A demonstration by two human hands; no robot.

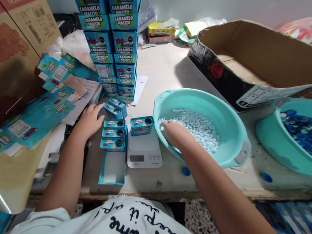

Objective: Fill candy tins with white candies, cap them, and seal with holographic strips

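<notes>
My right hand (175, 133) reaches over the near left rim of a turquoise basin (232, 124), its fingers curled into small white candies (202, 126); the fingertips are partly hidden. Just left of it, a small blue tin (142, 124) stands on a white kitchen scale (145, 155), whose display reads too small to be sure. My left hand (91, 119) rests on the table with fingers apart, beside two blue tins (115, 107). Several more tins (114, 133) sit in a row in the far part of an open blue carton (113, 170); its near part shows a bare bottom.
Stacked blue display boxes (120, 43) rise behind the tins. Flattened cartons (32, 120) lie left, beside a large cardboard box (9, 28). A second basin (279, 133) holds blue lids; a black-sided cardboard tray (220, 72) stands behind. Loose blue lids (185, 171) lie near the table edge.
</notes>
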